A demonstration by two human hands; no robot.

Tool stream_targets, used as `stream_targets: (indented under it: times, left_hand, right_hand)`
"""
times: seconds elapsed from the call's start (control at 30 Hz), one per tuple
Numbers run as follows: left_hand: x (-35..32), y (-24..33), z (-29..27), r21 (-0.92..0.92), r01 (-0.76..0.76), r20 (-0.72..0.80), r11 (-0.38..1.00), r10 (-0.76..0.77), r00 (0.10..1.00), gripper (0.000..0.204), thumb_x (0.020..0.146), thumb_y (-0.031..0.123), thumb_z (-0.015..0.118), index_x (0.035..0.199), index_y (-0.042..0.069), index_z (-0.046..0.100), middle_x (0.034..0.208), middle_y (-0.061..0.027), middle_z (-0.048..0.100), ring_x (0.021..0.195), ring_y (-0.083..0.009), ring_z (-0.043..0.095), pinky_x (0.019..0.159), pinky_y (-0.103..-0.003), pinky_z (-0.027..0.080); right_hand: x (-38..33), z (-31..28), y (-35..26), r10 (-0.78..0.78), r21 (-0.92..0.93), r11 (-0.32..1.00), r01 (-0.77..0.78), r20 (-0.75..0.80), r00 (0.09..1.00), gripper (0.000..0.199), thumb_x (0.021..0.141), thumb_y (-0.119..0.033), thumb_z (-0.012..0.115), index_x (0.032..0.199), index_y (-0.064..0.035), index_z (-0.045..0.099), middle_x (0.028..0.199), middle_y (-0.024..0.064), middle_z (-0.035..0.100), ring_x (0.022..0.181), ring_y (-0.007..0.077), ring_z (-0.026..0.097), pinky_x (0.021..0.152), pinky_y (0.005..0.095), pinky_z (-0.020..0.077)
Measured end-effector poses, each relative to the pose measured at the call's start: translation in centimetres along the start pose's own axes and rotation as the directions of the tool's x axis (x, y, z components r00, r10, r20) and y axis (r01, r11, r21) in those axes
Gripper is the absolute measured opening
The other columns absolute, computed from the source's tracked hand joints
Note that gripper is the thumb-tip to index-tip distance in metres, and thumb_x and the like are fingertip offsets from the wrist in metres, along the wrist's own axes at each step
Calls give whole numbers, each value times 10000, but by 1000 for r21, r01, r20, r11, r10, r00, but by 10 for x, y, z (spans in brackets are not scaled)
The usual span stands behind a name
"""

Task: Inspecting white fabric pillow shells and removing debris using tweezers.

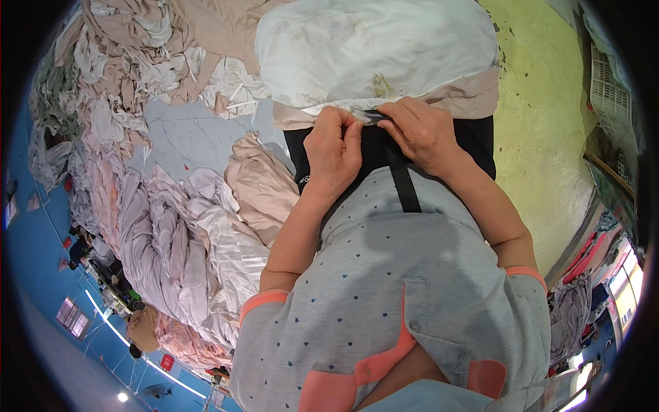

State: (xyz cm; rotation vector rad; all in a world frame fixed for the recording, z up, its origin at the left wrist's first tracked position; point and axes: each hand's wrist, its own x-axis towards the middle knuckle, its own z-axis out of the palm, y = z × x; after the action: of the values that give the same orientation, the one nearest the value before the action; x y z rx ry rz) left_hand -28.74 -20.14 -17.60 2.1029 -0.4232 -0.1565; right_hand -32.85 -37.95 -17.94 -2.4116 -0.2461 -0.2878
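My left hand [333,147] and my right hand [422,134] meet at my waist, close together. Both pinch the lower edge of a big white cloth bundle [377,48] that lies in front of me. A beige fabric layer [470,96] shows under the bundle's edge, beside my right hand. A black strap [406,187] runs from under my right hand down over my grey star-dotted shirt [412,275]. Dark black cloth [477,137] lies around my waist behind the hands. What my fingertips grip is partly hidden by the knuckles.
Heaps of beige, white and lilac fabric [178,226] cover the left side, around a patch of grey floor [185,130]. Yellow-green floor [542,103] lies to the right, with a white plastic crate [607,82] at its far edge. More cloth [570,309] hangs at the lower right.
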Motion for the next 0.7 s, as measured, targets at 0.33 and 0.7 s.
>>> stream_targets:
  times: [0.33,0.7]
  left_hand:
    - [0,-2,0,4,-9,2,1000,9,1000,141,799,4,639,794,31,501,702,-108,526,567,-254,530,523,-334,425]
    - [-4,16,-9,-101,-19,192,995,38,981,103,808,25,634,820,26,532,733,-117,531,573,-259,535,527,-321,425]
  right_hand:
    - [2,3,1,4,-20,1000,-5,-19,1000,204,773,-103,691,964,-81,624,726,58,563,628,242,581,513,349,446]
    - [2,-13,10,319,311,906,-286,-60,946,262,795,-78,694,1038,-28,611,779,76,573,646,174,548,573,284,440]
